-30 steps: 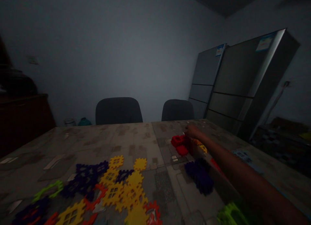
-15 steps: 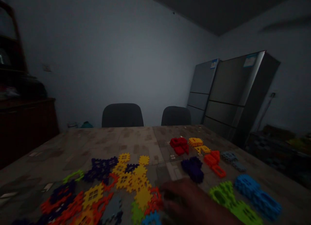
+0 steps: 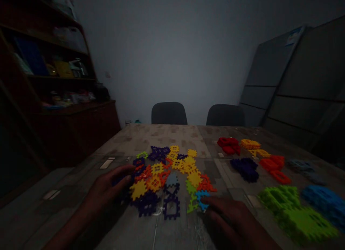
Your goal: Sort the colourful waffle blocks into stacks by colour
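A spread pile of flat toothed plastic building pieces lies on the table before me. My left hand (image 3: 111, 187) is at the pile's left edge, thumb and fingers apart, beside some purple pieces; its fingertips partly hide what they touch. At the near right edge of the pile, my right hand (image 3: 229, 216) reaches a fingertip to a light blue piece (image 3: 201, 199), its fingers stretched out. Next to that are a lime green piece (image 3: 192, 203) and an orange-red piece (image 3: 206, 183). Yellow pieces (image 3: 190, 167) run up the middle, and a purple frame piece (image 3: 171, 208) lies nearest me.
Sorted by colour on the right are stacks in red (image 3: 229, 145), yellow (image 3: 250, 144), purple (image 3: 245, 169), orange (image 3: 275, 167), grey (image 3: 303, 167), green (image 3: 299, 216) and blue (image 3: 326, 203). Two chairs (image 3: 169, 113) stand beyond the table (image 3: 142, 135).
The view has swung left, showing more of the shelf cabinet. My left hand has come into view at the pile. My right hand has gone from beside the orange-red piece to the light blue one.
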The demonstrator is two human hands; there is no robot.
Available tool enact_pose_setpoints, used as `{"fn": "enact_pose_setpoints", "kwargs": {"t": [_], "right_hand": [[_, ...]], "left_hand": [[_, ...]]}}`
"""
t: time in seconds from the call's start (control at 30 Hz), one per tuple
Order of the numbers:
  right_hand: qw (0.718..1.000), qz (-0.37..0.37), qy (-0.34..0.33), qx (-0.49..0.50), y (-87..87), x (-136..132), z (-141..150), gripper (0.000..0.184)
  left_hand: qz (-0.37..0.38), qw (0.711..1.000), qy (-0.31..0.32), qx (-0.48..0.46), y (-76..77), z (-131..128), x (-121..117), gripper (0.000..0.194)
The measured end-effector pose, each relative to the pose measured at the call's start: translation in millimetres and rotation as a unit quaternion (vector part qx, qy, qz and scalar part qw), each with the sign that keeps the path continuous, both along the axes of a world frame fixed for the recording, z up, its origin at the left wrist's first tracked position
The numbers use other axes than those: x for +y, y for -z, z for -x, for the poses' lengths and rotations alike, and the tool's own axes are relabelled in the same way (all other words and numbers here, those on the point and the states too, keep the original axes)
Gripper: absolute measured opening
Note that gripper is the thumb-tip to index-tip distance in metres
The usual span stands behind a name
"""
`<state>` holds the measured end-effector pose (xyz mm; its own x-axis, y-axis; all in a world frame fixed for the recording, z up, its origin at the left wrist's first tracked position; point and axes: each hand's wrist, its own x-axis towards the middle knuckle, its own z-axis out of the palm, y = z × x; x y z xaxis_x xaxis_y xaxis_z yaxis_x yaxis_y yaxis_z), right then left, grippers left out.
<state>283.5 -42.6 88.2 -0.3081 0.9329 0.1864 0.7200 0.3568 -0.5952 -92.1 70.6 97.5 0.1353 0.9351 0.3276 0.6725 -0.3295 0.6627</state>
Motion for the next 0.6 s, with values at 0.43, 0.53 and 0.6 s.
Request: {"fn": "enact_pose_setpoints", "kwargs": {"t": [0.43, 0.53, 0.6], "right_hand": [[0.981, -0.023, -0.132, -0.137, 33.4, 5.1, 8.4, 0.025], [0.964, -0.058, -0.159, -0.203, 47.7, 11.2, 12.0, 0.022], [0.954, -0.087, -0.161, -0.237, 56.9, 14.5, 13.3, 0.023]], "left_hand": [[0.028, 0.981, 0.088, 0.172, 26.8, -3.2, -2.4, 0.05], [0.03, 0.978, 0.103, 0.178, 27.2, -7.0, -4.5, 0.052], [0.03, 0.977, 0.11, 0.179, 27.1, -8.2, -5.8, 0.053]]}}
